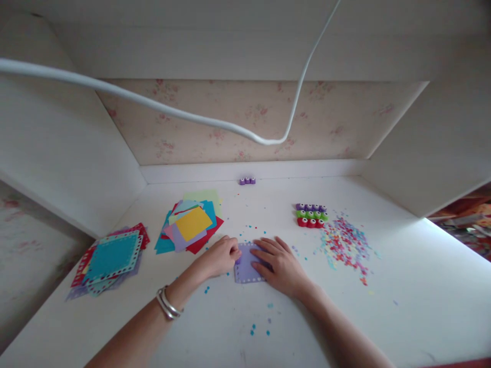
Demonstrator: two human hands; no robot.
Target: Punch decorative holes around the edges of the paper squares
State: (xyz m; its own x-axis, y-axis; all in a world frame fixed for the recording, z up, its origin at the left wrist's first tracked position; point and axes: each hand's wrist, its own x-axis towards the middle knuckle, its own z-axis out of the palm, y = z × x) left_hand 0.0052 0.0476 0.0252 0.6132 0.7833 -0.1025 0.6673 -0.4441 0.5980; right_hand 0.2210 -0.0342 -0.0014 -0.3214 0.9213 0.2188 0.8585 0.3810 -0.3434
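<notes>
A purple sheet of paper (247, 261) lies flat on the white table, with small punched holes along its edges. My left hand (224, 254) is closed around a small purple craft punch (238, 260) at the sheet's left edge; most of the punch is hidden by the fingers. My right hand (282, 268) rests with its fingers spread over the right part of the sheet, covering that side. Tiny blue paper bits (207, 290) lie on the table near both hands.
Coloured paper sheets (194, 224) are piled at the left, beside a stack of hole-edged sheets (115, 255). Rows of small punches (311, 215) stand at the right, near scattered confetti (345, 240). Three purple punches (247, 181) stand at the back. A white cable (172, 111) hangs across above.
</notes>
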